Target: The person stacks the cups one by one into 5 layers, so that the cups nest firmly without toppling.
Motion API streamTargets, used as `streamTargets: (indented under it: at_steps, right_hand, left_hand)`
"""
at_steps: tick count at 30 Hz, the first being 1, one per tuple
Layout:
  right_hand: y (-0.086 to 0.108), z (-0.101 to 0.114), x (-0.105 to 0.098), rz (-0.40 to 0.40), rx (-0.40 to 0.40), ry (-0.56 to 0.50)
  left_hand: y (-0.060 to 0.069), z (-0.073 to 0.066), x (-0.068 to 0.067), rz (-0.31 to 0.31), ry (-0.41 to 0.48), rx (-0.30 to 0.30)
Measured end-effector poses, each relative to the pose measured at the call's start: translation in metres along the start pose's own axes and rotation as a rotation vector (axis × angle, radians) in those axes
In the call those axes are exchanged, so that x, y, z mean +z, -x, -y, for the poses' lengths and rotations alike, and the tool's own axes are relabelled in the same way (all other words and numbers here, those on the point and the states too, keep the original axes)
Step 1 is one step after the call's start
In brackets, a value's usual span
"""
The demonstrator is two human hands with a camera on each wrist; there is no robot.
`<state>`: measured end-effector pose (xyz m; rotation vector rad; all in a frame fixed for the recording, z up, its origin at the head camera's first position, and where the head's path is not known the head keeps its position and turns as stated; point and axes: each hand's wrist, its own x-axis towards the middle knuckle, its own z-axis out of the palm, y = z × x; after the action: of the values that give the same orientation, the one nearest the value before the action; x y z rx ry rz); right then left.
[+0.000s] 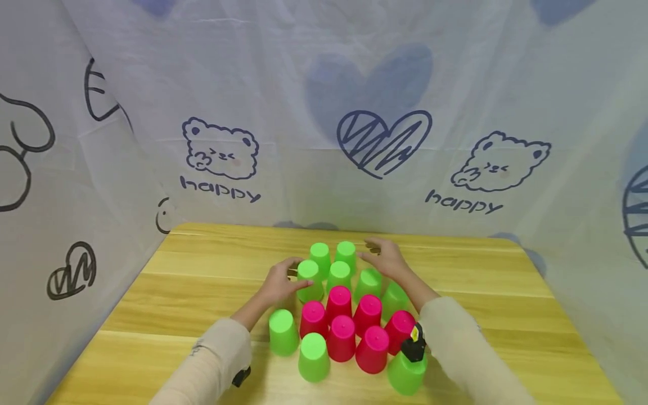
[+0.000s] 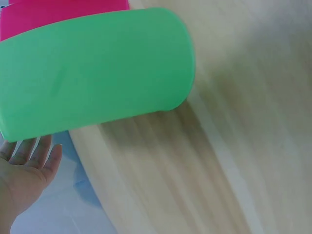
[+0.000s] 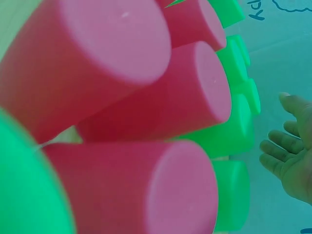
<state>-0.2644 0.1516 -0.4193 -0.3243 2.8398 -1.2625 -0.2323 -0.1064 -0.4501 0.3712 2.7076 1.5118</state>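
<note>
Upside-down plastic cups stand in a tight cluster on the table. Reaching in from the left, my left hand (image 1: 279, 284) has its thumb along the front of a green cup (image 1: 310, 289) and its fingers at the far side; whether they touch is unclear. In the left wrist view the fingers (image 2: 36, 156) look straight, partly covered by a nearer green cup (image 2: 97, 73). At the back right, my right hand (image 1: 387, 259) is spread beside another green cup (image 1: 346, 256), holding nothing. Pink cups (image 1: 341, 340) fill the middle, with green cups (image 1: 314, 360) in front and behind.
A wood-grain table (image 1: 506, 315) carries the cups. White cloth (image 1: 293, 169) with bear and heart drawings hangs behind it and at both sides. A black wrist device (image 1: 413, 346) overlaps the green cup at the front right.
</note>
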Motion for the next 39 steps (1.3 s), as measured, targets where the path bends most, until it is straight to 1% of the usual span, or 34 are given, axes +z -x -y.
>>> streamTargets:
  at_steps: [7, 12, 15, 17, 24, 30, 33, 36, 39]
  right_hand:
    - [0.014, -0.007, -0.009, -0.020, -0.055, -0.041]
    - [0.024, -0.013, -0.013, -0.026, -0.077, -0.041]
    - [0.031, -0.017, -0.015, -0.025, -0.089, -0.037]
    - [0.037, -0.019, -0.016, -0.024, -0.089, -0.043]
    - [0.056, -0.028, -0.021, -0.029, -0.064, -0.071]
    - [0.069, -0.034, -0.026, -0.031, -0.067, -0.088]
    - [0.074, -0.038, -0.029, -0.042, -0.052, -0.108]
    - [0.079, -0.044, -0.031, -0.042, -0.038, -0.128]
    - [0.084, -0.050, -0.032, -0.026, -0.032, -0.149]
  left_hand:
    - [-0.002, -0.010, -0.014, 0.004, -0.006, 0.033]
    - [-0.004, -0.015, -0.020, 0.000, -0.011, 0.055]
    - [-0.004, -0.018, -0.024, -0.005, -0.010, 0.057]
    - [-0.004, -0.021, -0.025, -0.013, -0.006, 0.058]
    - [-0.008, -0.032, -0.028, -0.019, 0.032, 0.095]
    - [-0.010, -0.043, -0.032, -0.036, 0.035, 0.098]
    - [-0.011, -0.047, -0.032, -0.038, 0.028, 0.110]
    - [-0.013, -0.051, -0.032, -0.038, 0.028, 0.108]
    - [-0.015, -0.054, -0.030, -0.038, 0.035, 0.089]
